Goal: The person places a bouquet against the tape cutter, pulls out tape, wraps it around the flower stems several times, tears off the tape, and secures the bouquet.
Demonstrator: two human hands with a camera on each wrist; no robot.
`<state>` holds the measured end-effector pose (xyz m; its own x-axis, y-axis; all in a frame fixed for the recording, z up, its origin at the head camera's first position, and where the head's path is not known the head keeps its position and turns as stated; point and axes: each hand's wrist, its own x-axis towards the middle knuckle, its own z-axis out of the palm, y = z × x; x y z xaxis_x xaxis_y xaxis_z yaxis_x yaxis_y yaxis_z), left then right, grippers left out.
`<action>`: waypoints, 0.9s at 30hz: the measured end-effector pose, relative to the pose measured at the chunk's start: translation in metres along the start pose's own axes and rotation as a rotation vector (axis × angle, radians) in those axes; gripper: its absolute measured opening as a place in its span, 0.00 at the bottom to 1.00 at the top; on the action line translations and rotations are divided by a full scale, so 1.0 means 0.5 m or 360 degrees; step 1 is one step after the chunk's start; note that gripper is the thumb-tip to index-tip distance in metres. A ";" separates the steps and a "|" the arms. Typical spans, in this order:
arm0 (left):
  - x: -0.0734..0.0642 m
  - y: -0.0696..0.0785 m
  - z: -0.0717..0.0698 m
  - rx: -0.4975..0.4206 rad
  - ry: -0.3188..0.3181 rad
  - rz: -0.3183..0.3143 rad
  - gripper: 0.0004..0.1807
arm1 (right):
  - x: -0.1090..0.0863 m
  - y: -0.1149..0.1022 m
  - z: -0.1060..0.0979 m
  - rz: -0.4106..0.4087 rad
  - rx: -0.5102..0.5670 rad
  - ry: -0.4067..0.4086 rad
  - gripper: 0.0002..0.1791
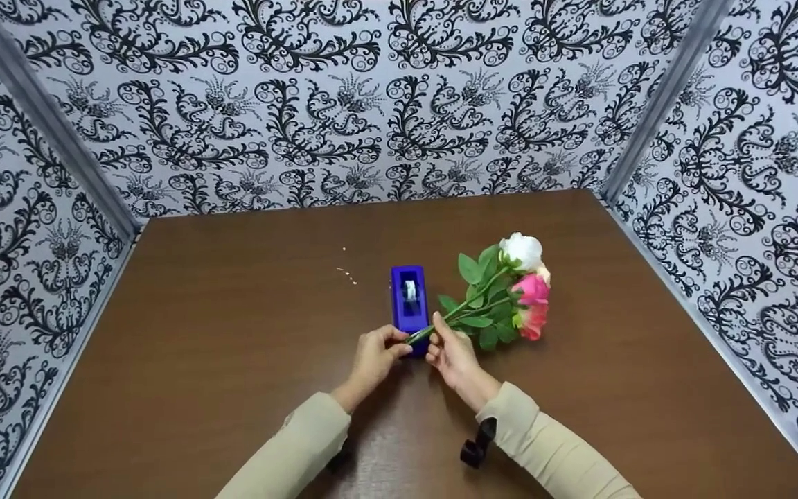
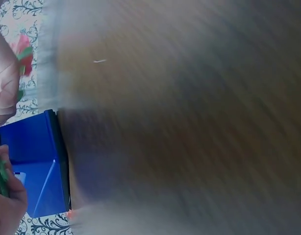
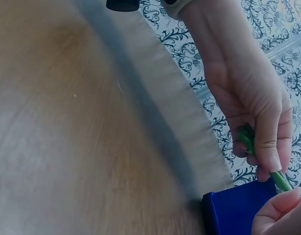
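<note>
A bunch of artificial roses (image 1: 530,298) in white, pink and coral lies slantwise between my hands, blooms to the right. My left hand (image 1: 375,357) pinches the lower ends of its green stems. Higher up, my right hand (image 1: 454,353) holds the same stems between thumb and fingers, as the right wrist view also shows at the green stems (image 3: 283,182). Just beneath the stem ends stands a blue tape dispenser (image 1: 409,294) with a roll of clear tape (image 1: 410,290). Its front end is partly hidden by the hands and stems.
Small whitish scraps (image 1: 347,276) lie on the brown table (image 1: 233,312), left of the dispenser. Patterned black-and-white walls (image 1: 343,104) enclose the table at the back and both sides. A black strap (image 1: 479,443) hangs from the right sleeve.
</note>
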<state>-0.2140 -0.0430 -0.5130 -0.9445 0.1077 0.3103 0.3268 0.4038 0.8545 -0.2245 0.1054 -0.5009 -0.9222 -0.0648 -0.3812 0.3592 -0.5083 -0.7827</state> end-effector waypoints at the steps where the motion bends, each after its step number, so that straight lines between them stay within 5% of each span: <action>1: -0.001 0.000 0.000 0.0016 0.0013 0.0034 0.07 | 0.000 0.000 0.001 -0.0014 -0.0014 0.0005 0.17; 8: -0.006 -0.007 -0.001 0.0012 0.0070 0.0122 0.07 | 0.002 -0.001 0.001 -0.0047 -0.0150 -0.0008 0.17; 14: -0.005 -0.017 -0.006 -0.0084 0.0015 0.0058 0.06 | 0.001 -0.003 0.001 -0.0030 -0.0290 -0.0017 0.19; 21: 0.002 -0.029 -0.014 -0.0331 -0.0151 -0.0125 0.08 | 0.002 -0.001 0.000 -0.0039 -0.0366 -0.0036 0.20; 27: 0.016 -0.004 -0.032 -0.0607 -0.0286 -0.0522 0.11 | 0.005 0.001 -0.003 -0.0074 -0.0361 -0.0052 0.17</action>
<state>-0.2218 -0.0574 -0.5054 -0.9789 0.1989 -0.0465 -0.0296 0.0871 0.9958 -0.2263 0.1065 -0.5029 -0.9414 -0.0752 -0.3289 0.3357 -0.3056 -0.8910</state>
